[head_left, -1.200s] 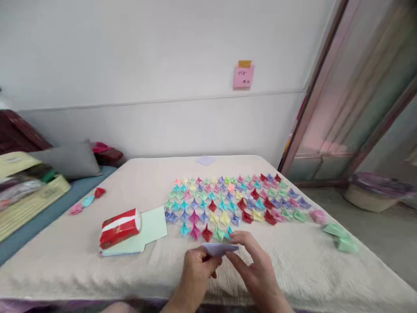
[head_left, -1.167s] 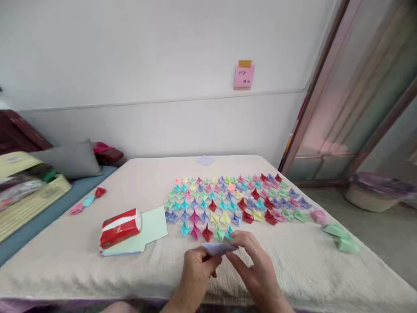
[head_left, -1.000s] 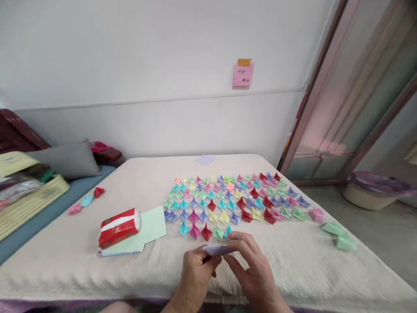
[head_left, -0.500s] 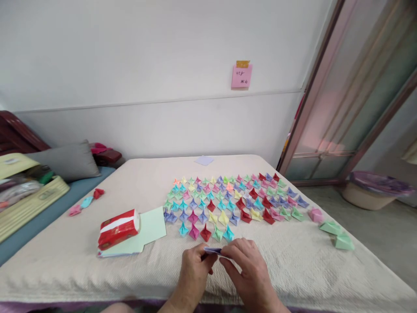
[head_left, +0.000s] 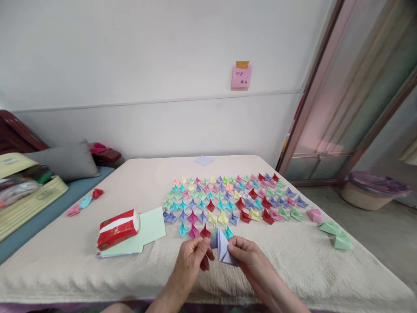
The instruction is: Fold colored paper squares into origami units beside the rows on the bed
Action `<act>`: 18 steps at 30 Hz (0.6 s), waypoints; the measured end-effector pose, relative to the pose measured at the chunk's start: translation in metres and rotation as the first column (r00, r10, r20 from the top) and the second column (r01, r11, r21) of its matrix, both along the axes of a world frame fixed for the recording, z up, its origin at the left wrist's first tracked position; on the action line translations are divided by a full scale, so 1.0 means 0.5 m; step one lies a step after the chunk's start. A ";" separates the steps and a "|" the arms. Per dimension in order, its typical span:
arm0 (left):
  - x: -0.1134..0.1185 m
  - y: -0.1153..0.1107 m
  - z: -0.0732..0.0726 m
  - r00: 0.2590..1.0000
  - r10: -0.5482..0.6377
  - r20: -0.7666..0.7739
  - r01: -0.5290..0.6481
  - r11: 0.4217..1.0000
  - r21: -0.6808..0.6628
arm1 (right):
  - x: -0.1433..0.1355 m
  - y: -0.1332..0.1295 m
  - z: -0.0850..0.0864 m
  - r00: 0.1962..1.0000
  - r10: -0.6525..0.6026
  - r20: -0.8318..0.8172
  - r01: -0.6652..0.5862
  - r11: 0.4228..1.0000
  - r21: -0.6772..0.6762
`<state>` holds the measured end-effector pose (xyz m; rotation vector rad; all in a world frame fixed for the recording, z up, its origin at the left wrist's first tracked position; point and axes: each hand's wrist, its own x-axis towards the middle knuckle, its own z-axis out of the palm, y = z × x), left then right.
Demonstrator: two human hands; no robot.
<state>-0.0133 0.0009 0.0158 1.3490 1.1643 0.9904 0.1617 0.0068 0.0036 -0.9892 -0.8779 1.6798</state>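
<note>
A folded lavender paper (head_left: 223, 248) stands upright between my hands above the front of the table, its layers partly spread. My right hand (head_left: 249, 257) pinches its right side between thumb and fingers. At its left flap, my left hand (head_left: 193, 257) has thumb and forefinger closed on the edge, the other fingers curled below. Just beyond lie rows of small folded paper pieces in many colours, among them a dark red one (head_left: 205, 231), a magenta one (head_left: 193, 231) and a cyan one (head_left: 183, 229). The paper partly hides a green one behind it.
A red tissue pack (head_left: 117, 229) rests on pale green paper sheets (head_left: 153, 225) at left. Green folded pieces (head_left: 342, 241) lie near the right edge. A lavender sheet (head_left: 204, 160) is at the back. A lidded basin (head_left: 374, 191) stands on the floor, and a pink note (head_left: 241, 77) hangs on the wall.
The lavender paper has turned from edge-on and flat to upright, showing its folded faces. My right hand has rotated and moved slightly down; my left hand has shifted its grip to the left flap.
</note>
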 end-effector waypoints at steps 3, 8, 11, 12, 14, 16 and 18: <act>0.004 0.005 -0.008 0.961 0.092 0.260 -0.050 0.985 -0.165 | -0.012 -0.007 -0.001 0.989 0.058 -0.136 -0.069 0.995 -0.075; -0.011 0.017 -0.016 0.911 0.284 0.299 -0.233 0.953 -0.194 | -0.012 -0.013 0.004 0.958 0.092 -0.270 -0.135 0.980 -0.146; -0.020 0.020 -0.009 0.907 0.277 0.316 -0.236 0.958 -0.160 | -0.006 -0.012 0.006 0.946 0.094 -0.311 -0.147 0.977 -0.154; -0.019 0.019 -0.007 0.906 0.233 0.352 -0.174 0.966 -0.191 | -0.005 -0.011 0.005 0.942 0.095 -0.321 -0.151 0.977 -0.153; -0.012 0.014 -0.007 0.879 0.140 0.455 -0.008 0.960 -0.280 | -0.005 -0.009 0.004 0.937 0.102 -0.335 -0.159 0.976 -0.147; -0.001 0.007 -0.011 0.840 0.093 0.534 0.112 0.934 -0.340 | -0.007 -0.009 0.001 0.934 0.110 -0.339 -0.166 0.976 -0.141; 0.010 0.002 -0.015 0.823 0.067 0.564 0.164 0.923 -0.348 | -0.011 -0.009 -0.003 0.935 0.114 -0.335 -0.168 0.976 -0.138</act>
